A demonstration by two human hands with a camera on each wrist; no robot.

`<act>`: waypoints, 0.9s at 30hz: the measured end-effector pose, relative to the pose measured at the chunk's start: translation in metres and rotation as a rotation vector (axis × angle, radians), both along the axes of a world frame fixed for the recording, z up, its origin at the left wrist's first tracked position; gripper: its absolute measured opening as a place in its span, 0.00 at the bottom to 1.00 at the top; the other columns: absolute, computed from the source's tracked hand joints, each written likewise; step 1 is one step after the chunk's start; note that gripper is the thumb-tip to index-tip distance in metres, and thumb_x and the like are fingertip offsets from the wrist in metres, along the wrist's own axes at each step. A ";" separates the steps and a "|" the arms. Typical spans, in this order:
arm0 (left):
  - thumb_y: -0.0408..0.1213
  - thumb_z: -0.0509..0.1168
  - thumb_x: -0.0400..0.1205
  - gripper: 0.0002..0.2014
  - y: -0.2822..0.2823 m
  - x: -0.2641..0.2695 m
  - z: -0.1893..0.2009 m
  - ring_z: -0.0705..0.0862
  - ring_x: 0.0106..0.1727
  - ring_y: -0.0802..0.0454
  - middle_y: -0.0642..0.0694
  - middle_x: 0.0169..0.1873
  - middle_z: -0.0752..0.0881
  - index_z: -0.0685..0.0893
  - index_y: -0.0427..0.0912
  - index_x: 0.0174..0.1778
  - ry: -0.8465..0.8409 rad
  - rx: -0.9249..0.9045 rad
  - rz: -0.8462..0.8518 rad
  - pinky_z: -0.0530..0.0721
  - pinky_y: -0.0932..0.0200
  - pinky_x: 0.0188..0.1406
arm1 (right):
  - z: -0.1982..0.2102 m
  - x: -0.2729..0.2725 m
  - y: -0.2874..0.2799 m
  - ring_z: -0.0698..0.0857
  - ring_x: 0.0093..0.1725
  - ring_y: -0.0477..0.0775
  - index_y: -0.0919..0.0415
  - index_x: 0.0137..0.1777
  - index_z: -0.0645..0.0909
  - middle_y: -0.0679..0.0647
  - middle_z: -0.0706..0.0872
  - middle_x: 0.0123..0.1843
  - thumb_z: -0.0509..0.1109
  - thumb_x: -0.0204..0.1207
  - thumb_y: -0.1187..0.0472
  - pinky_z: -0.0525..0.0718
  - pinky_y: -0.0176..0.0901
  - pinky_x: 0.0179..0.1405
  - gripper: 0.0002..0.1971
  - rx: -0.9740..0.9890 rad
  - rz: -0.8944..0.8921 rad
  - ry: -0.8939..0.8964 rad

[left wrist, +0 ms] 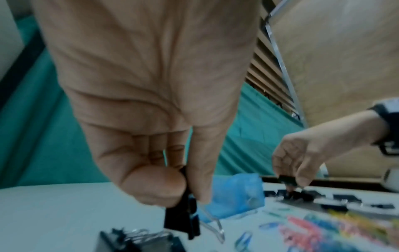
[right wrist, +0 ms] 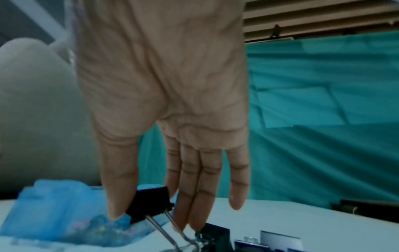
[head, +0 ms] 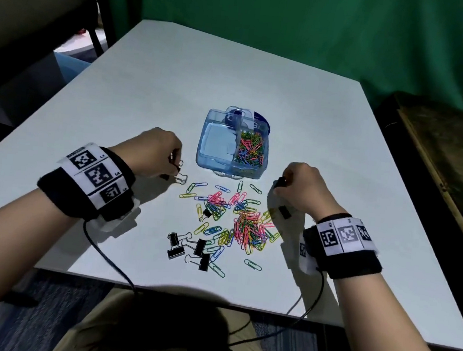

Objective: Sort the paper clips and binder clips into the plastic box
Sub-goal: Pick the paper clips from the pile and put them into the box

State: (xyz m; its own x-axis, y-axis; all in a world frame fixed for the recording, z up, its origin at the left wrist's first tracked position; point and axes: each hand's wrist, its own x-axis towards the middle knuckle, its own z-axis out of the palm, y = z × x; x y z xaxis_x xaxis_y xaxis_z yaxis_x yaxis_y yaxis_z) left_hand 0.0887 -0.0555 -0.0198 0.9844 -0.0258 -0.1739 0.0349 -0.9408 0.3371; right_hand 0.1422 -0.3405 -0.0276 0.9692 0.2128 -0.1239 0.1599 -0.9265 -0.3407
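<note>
Here, on the white table (head: pixel 262 73), the left hand (head: pixel 153 151) hovers left of the plastic box (head: pixel 216 145), its thumb and forefinger pinching a black binder clip (left wrist: pixel 183 216) whose wire handles hang toward the tabletop. Just below the box lie the loose paper clips (head: pixel 237 218), a scatter of pink, green, blue and yellow, thickest toward the right; near the table's front edge sits a small cluster of black binder clips (head: pixel 189 247), touching one another. The box itself is translucent blue and open: its right compartment holds coloured paper clips (head: pixel 251 149), and its left compartment shows only a pale floor. Right of the box, the right hand (head: pixel 302 188) pinches a second black binder clip (right wrist: pixel 151 202) between thumb and fingers, just above another black clip (head: pixel 284 211) lying on the table.
</note>
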 end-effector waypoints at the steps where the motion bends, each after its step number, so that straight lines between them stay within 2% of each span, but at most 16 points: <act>1: 0.33 0.73 0.72 0.04 0.003 0.001 -0.003 0.82 0.43 0.47 0.46 0.37 0.85 0.86 0.42 0.41 0.007 0.043 0.028 0.74 0.59 0.33 | -0.003 0.000 0.001 0.83 0.52 0.64 0.64 0.53 0.81 0.63 0.86 0.53 0.74 0.69 0.61 0.82 0.49 0.45 0.14 -0.054 0.012 -0.006; 2: 0.34 0.72 0.72 0.05 0.004 0.002 -0.005 0.82 0.44 0.46 0.46 0.38 0.84 0.86 0.42 0.42 0.019 0.074 0.044 0.73 0.59 0.33 | -0.004 -0.002 0.004 0.83 0.56 0.64 0.63 0.59 0.81 0.63 0.86 0.56 0.73 0.71 0.60 0.82 0.51 0.49 0.16 -0.076 0.040 -0.025; 4: 0.34 0.71 0.73 0.04 0.004 0.004 -0.010 0.83 0.46 0.44 0.44 0.40 0.84 0.84 0.42 0.41 0.036 0.111 0.052 0.73 0.59 0.36 | -0.002 -0.012 0.019 0.83 0.54 0.60 0.59 0.64 0.81 0.61 0.85 0.58 0.72 0.74 0.59 0.81 0.48 0.50 0.18 -0.020 0.164 -0.064; 6: 0.35 0.71 0.73 0.04 0.002 0.005 -0.013 0.82 0.47 0.42 0.44 0.41 0.83 0.81 0.44 0.39 0.031 0.140 0.049 0.73 0.58 0.37 | 0.001 -0.026 0.039 0.83 0.50 0.56 0.57 0.63 0.83 0.60 0.87 0.57 0.71 0.75 0.61 0.82 0.45 0.50 0.16 0.047 0.342 -0.019; 10: 0.38 0.71 0.72 0.08 -0.005 0.003 -0.013 0.75 0.45 0.47 0.48 0.42 0.75 0.77 0.48 0.40 -0.027 0.213 0.020 0.71 0.57 0.38 | -0.001 -0.050 0.076 0.85 0.54 0.57 0.54 0.55 0.87 0.55 0.88 0.55 0.67 0.68 0.72 0.85 0.51 0.54 0.19 -0.018 0.606 0.156; 13: 0.38 0.73 0.71 0.11 -0.009 0.001 -0.011 0.74 0.46 0.49 0.49 0.44 0.76 0.80 0.44 0.47 -0.052 0.128 -0.030 0.75 0.56 0.42 | -0.003 -0.055 0.090 0.85 0.55 0.58 0.54 0.54 0.87 0.56 0.88 0.55 0.66 0.69 0.73 0.85 0.49 0.53 0.19 -0.067 0.623 0.187; 16: 0.36 0.75 0.68 0.13 -0.018 -0.004 -0.008 0.81 0.46 0.49 0.49 0.42 0.85 0.83 0.41 0.46 -0.001 0.004 -0.089 0.79 0.57 0.42 | -0.004 -0.053 0.099 0.85 0.50 0.62 0.53 0.41 0.84 0.56 0.85 0.45 0.66 0.66 0.74 0.81 0.44 0.42 0.14 -0.130 0.630 0.180; 18: 0.37 0.77 0.67 0.14 -0.025 -0.008 -0.007 0.80 0.44 0.50 0.49 0.40 0.85 0.83 0.41 0.46 0.060 0.012 -0.138 0.78 0.57 0.41 | -0.004 -0.052 0.101 0.85 0.48 0.63 0.53 0.36 0.80 0.56 0.82 0.41 0.66 0.66 0.74 0.77 0.43 0.38 0.13 -0.154 0.636 0.156; 21: 0.38 0.79 0.66 0.18 -0.033 -0.011 -0.012 0.81 0.47 0.50 0.51 0.39 0.81 0.83 0.43 0.50 0.128 0.054 -0.168 0.81 0.57 0.44 | -0.006 -0.052 0.100 0.84 0.48 0.63 0.56 0.37 0.82 0.59 0.84 0.44 0.67 0.69 0.71 0.80 0.47 0.40 0.09 -0.165 0.658 0.126; 24: 0.37 0.78 0.66 0.19 -0.037 -0.012 -0.018 0.83 0.50 0.47 0.49 0.41 0.81 0.83 0.40 0.51 0.145 0.097 -0.198 0.80 0.56 0.45 | -0.005 -0.051 0.092 0.84 0.48 0.59 0.60 0.42 0.88 0.58 0.87 0.48 0.71 0.70 0.67 0.83 0.50 0.45 0.06 -0.079 0.623 0.105; 27: 0.37 0.79 0.66 0.21 -0.040 -0.011 -0.021 0.82 0.54 0.45 0.44 0.48 0.83 0.82 0.39 0.54 0.160 0.149 -0.221 0.81 0.54 0.50 | 0.003 -0.043 0.074 0.84 0.44 0.53 0.64 0.44 0.89 0.57 0.89 0.44 0.73 0.73 0.65 0.80 0.43 0.43 0.05 0.042 0.497 0.122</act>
